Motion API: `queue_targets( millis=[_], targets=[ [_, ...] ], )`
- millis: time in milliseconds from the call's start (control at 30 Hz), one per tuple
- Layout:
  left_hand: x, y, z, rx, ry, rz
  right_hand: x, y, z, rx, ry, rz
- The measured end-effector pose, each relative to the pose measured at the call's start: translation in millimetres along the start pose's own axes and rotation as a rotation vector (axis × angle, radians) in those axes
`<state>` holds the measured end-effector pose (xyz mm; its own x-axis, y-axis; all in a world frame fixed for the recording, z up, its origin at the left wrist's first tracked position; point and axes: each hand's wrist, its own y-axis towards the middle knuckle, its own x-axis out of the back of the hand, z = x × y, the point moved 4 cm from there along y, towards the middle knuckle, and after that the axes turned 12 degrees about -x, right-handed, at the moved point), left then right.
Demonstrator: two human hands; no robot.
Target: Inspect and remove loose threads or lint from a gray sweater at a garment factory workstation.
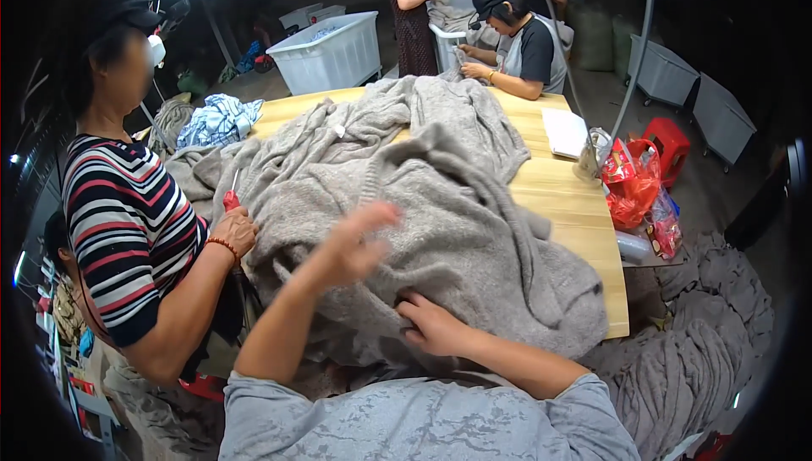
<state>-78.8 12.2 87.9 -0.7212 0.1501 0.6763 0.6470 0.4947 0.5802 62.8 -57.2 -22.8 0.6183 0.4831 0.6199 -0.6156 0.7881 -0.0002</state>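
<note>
A large grey knitted garment (440, 233) with a ribbed band lies in loose folds over the wooden table in front of me. My left hand (355, 241) is raised just above it, blurred by motion, its fingers stretched out and nothing seen in them. Lower and to the right, my right hand (431, 323) has its fingers curled into the near edge of the knit, with the fingertips partly hidden in a fold. More grey knitwear (461, 110) is heaped beyond, toward the far edge.
On my left a person in a striped top holds a red-handled tool (230, 200). Blue checked cloth (218, 120) lies at the table's (584, 207) far left; white paper (564, 133) and a red plastic bag (640, 178) sit right. Several people work beyond. Grey fabric (694, 359) is piled at right.
</note>
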Motion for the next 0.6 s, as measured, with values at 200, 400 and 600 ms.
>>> queue_targets(
  millis=[200,400,600],
  targets=[
    [-54,-18,-23,0.134,0.251,0.281,43,-23,-18,0.033,0.109,-0.019],
    [-29,-22,-15,0.134,0.441,0.233,107,-81,-82,-0.325,0.007,-0.573],
    [65,-133,12,0.406,0.831,-0.546,178,-61,-186,-0.451,-0.027,-0.745]
  ],
)
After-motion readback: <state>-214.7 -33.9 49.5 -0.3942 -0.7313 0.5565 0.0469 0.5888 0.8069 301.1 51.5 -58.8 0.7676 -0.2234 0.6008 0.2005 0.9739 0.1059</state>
